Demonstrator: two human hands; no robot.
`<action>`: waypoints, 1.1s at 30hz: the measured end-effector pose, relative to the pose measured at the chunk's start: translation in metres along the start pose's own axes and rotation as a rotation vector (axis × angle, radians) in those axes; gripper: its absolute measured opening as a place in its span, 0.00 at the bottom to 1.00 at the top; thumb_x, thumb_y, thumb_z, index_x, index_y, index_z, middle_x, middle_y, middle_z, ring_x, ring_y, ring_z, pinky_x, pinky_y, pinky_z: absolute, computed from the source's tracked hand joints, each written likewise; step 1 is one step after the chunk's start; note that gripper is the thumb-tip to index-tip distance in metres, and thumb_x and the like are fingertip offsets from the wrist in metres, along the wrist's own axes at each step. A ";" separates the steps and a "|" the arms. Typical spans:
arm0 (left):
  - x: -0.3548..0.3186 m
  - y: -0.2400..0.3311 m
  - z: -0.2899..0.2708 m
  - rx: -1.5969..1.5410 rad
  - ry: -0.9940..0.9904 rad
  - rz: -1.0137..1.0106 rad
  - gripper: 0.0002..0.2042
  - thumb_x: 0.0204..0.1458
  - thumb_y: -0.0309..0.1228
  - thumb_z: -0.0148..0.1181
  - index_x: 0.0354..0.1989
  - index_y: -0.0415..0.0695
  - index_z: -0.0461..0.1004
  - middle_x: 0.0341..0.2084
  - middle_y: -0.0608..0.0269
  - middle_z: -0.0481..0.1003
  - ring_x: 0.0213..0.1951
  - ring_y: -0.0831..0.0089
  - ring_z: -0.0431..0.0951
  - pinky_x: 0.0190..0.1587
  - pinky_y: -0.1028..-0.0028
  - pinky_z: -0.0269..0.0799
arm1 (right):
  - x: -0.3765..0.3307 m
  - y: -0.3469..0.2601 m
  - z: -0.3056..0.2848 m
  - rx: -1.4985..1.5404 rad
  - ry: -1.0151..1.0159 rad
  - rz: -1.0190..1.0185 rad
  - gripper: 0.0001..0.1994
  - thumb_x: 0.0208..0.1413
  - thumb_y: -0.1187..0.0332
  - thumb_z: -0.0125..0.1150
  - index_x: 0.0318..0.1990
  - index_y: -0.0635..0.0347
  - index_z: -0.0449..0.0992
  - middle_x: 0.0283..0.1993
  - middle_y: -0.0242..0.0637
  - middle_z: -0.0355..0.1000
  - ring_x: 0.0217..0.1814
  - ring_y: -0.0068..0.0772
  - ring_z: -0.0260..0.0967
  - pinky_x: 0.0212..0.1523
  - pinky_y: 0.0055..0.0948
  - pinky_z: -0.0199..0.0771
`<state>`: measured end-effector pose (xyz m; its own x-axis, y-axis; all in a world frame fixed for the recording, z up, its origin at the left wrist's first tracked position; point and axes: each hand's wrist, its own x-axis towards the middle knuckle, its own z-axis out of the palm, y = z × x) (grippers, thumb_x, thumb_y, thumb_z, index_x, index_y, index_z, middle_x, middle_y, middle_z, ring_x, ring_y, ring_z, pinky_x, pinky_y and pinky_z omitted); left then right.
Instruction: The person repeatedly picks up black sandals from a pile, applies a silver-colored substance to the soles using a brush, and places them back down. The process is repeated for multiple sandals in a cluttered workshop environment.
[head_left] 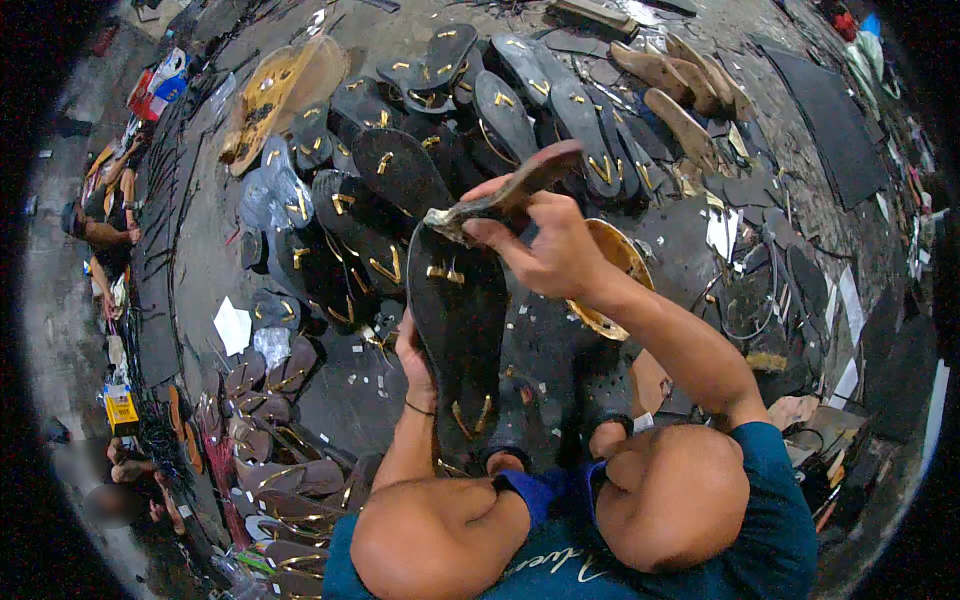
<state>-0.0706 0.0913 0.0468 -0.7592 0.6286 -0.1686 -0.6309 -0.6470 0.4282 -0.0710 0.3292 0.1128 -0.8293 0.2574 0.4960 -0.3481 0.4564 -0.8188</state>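
Note:
My left hand (414, 362) grips the left edge of a large black sandal sole (458, 335), which stands up in front of my knees. Gold-coloured strap ends poke through it near the top and the lower end. Pinched in my right hand (548, 242) is a curved dark strip (530, 178) with a reddish face. Its whitish, crusted end touches or nearly touches the sole's top edge. Behind my right forearm sits a yellowish bowl (622, 250), partly hidden.
Many black sandal soles (395, 165) with gold strap ends lie beyond my hands. Brown sandals (300, 475) pile up at the left. Wooden shoe lasts (680, 80), a stained yellowish tray (265, 105) and scraps surround them. Other people (110, 220) sit at the far left.

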 end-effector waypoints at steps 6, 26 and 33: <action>0.000 0.013 -0.010 0.014 0.077 0.094 0.25 0.64 0.44 0.36 0.59 0.36 0.66 0.53 0.51 0.72 0.51 0.56 0.75 0.55 0.58 0.72 | -0.013 -0.002 0.012 0.143 -0.085 0.010 0.11 0.48 0.77 0.64 0.41 0.58 0.78 0.38 0.40 0.78 0.40 0.41 0.76 0.43 0.34 0.75; -0.142 0.017 -0.045 0.076 0.578 -0.351 0.24 0.63 0.46 0.37 0.55 0.40 0.69 0.48 0.53 0.75 0.49 0.61 0.77 0.54 0.60 0.73 | -0.145 0.003 -0.127 -0.973 -0.617 0.732 0.15 0.52 0.59 0.63 0.43 0.59 0.77 0.40 0.46 0.77 0.37 0.53 0.74 0.40 0.43 0.75; -0.046 0.039 -0.082 -0.062 0.072 -0.362 0.25 0.63 0.48 0.38 0.55 0.41 0.69 0.47 0.53 0.76 0.49 0.62 0.76 0.53 0.60 0.73 | -0.080 -0.054 -0.083 0.152 -0.263 0.657 0.11 0.54 0.72 0.65 0.44 0.64 0.75 0.40 0.37 0.75 0.45 0.25 0.73 0.47 0.30 0.73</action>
<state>-0.0736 0.0014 -0.0018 -0.4927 0.7913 -0.3620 -0.8675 -0.4142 0.2754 0.0507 0.3546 0.1417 -0.9593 0.2155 -0.1826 0.2171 0.1492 -0.9647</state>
